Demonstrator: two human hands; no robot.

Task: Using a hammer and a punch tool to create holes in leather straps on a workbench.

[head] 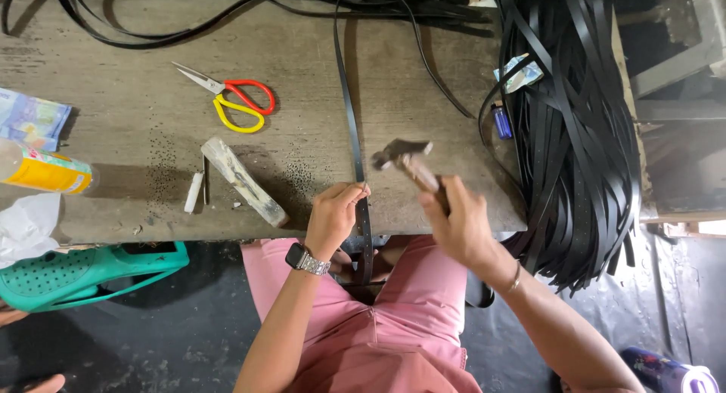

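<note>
A: What are the hands doing?

B: The left hand pinches a black strap against the near edge of the tabletop. The strap runs straight away across the wood and also hangs down over the person's lap. The right hand is clenched around the handle of a hammer, its head raised just right of the strap, near the left fingers.

A: And around them?

B: Left of the strap lie a worn wooden block, a small white stick and scissors with 1 red and 1 yellow handle. At the right a thick bundle of black straps drapes over the edge, with a blue lighter beside it.
</note>
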